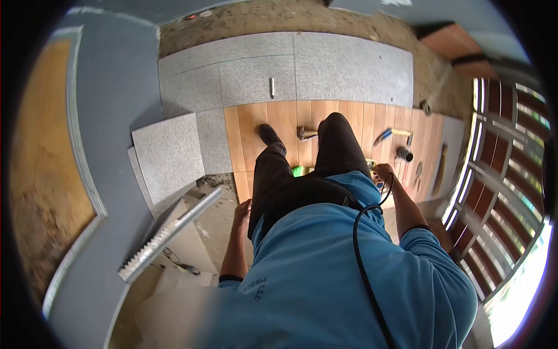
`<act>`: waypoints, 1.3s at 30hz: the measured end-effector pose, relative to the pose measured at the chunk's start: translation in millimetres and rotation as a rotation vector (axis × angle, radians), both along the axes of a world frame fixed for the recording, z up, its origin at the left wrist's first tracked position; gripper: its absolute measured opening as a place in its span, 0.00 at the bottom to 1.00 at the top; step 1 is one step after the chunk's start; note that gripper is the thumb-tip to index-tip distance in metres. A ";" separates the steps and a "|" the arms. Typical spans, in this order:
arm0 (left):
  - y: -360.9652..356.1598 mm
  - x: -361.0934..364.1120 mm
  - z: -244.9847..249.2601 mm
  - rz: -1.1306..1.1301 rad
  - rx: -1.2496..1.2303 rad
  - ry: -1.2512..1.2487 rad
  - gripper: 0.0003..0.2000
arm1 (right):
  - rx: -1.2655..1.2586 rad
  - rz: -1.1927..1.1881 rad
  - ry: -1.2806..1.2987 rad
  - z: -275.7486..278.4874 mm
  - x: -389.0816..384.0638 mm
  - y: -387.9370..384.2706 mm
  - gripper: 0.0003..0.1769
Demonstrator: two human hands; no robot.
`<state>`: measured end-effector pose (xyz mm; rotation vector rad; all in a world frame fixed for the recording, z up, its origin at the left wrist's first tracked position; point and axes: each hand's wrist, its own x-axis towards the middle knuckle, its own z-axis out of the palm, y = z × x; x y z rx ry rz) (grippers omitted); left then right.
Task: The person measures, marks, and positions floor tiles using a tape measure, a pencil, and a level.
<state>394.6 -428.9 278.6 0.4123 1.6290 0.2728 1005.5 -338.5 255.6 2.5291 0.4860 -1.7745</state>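
Your left hand [242,213] and right hand [382,171] were beside your legs [336,145], grips unclear; a hammer [307,133] lay on wood-toned flooring [351,125], forward-left of the right hand.

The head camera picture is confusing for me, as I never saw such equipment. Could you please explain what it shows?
There is no machine: a person works with bare hands. The single picture comes from a camera on the head, looking down over the blue shirt and legs to the floor. The left hand is low beside the body; the right hand is on the other side, by a black cable. I cannot tell whether either holds anything.

On the wood-look flooring lie a hammer and a blue-handled tool, near a dark cylinder. Farther forward, a slim silver tube lies on grey tiles. At the left is a long metal bar with a toothed edge.
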 end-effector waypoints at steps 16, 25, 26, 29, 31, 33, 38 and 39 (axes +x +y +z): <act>268.6 -32.0 -3.3 -0.572 -0.111 0.174 0.27 | 0.059 -0.537 0.056 -12.8 -87.1 -214.5 0.17; 322.4 164.6 7.0 -0.878 -0.005 0.093 0.28 | 0.222 -0.384 -0.131 -92.4 -54.4 -250.9 0.19; 328.1 180.6 1.7 -0.915 0.000 0.086 0.27 | 0.240 -0.368 -0.132 -109.2 -52.0 -254.9 0.19; 349.6 220.3 -16.9 -1.078 0.018 0.075 0.26 | 0.237 -0.417 -0.135 -129.3 -50.0 -250.3 0.19; 366.6 250.1 -42.6 -1.210 0.051 0.075 0.26 | 0.256 -0.389 -0.238 -149.0 -52.0 -251.4 0.19; 390.0 271.1 -85.6 -1.327 0.061 0.079 0.26 | 0.255 -0.364 -0.303 -172.3 -51.2 -251.4 0.19; 433.2 345.8 -193.5 -1.617 0.214 0.183 0.22 | 0.315 -0.512 -0.426 -253.9 -34.8 -246.9 0.16; 441.7 365.8 -215.7 -1.703 0.253 0.223 0.22 | 0.319 -0.513 -0.448 -278.7 -25.5 -248.1 0.15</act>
